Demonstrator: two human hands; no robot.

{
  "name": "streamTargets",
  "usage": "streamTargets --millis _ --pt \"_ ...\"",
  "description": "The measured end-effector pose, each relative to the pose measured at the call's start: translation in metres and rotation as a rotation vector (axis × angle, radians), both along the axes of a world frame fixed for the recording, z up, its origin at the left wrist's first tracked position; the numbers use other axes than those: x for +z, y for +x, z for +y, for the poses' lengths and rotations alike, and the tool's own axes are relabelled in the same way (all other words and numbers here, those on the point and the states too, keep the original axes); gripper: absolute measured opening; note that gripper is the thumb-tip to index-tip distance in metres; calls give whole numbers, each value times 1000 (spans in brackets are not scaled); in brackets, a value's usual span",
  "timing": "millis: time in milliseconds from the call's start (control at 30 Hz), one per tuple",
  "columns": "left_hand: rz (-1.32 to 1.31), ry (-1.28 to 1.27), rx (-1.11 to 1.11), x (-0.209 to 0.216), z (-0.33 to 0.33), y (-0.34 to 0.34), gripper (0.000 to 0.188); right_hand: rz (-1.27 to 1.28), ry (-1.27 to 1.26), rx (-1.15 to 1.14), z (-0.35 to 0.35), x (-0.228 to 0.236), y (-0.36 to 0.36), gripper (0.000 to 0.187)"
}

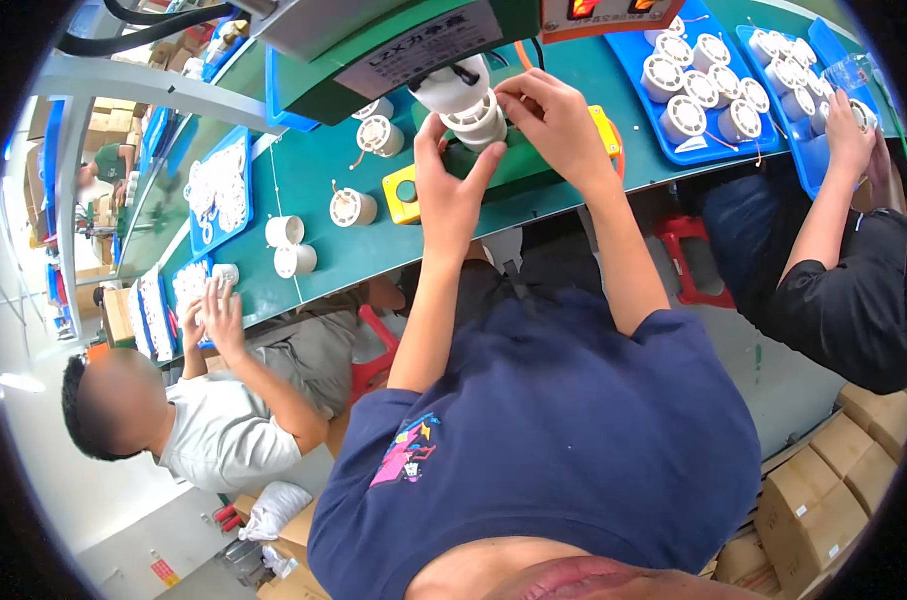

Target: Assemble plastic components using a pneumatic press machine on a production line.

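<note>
Under the white head [452,88] of a green bench press stands a short white cylindrical housing [480,127] with a ring-shaped top. My left hand [450,188] is closed on its near left side, thumb and forefinger against the wall. On the right, my right hand [559,125] is pinched close to the housing's upper edge; whatever lies between its fingertips is too small to make out. A yellow button box [402,194] sits left of my left wrist, and another yellow box [606,132] is beyond my right forearm.
Similar housings [353,207] with thin wires stand left on the green table [324,268]. Blue trays [709,153] of them lie to the right. Co-workers sit at both sides, one in a light shirt [229,440], one in dark clothing [842,300]. Red stools [686,262] and cartons [809,505] are below.
</note>
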State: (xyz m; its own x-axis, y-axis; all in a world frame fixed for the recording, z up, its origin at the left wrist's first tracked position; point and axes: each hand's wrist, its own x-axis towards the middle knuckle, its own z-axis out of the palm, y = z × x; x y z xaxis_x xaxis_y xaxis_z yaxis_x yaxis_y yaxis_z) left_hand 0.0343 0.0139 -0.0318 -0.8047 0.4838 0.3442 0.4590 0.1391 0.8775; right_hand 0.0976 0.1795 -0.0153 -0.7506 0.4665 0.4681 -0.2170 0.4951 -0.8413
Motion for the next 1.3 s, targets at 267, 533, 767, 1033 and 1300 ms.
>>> streamTargets --millis 267,533,767,1033,1300 --pt "-2 83 26 11 21 -9 44 70 -35 -7 -2 -6 -4 13" --pt "-185 185 -37 33 2 -3 50 44 -253 85 -14 8 5 17" --pt "-784 614 -257 18 -56 32 74 8 -151 220 -78 38 57 9" --pt "-608 361 -327 7 -56 40 61 -209 -390 103 -87 26 85 44" --pt "82 -137 -632 22 2 77 81 -287 -408 -170 -30 -26 144 49"
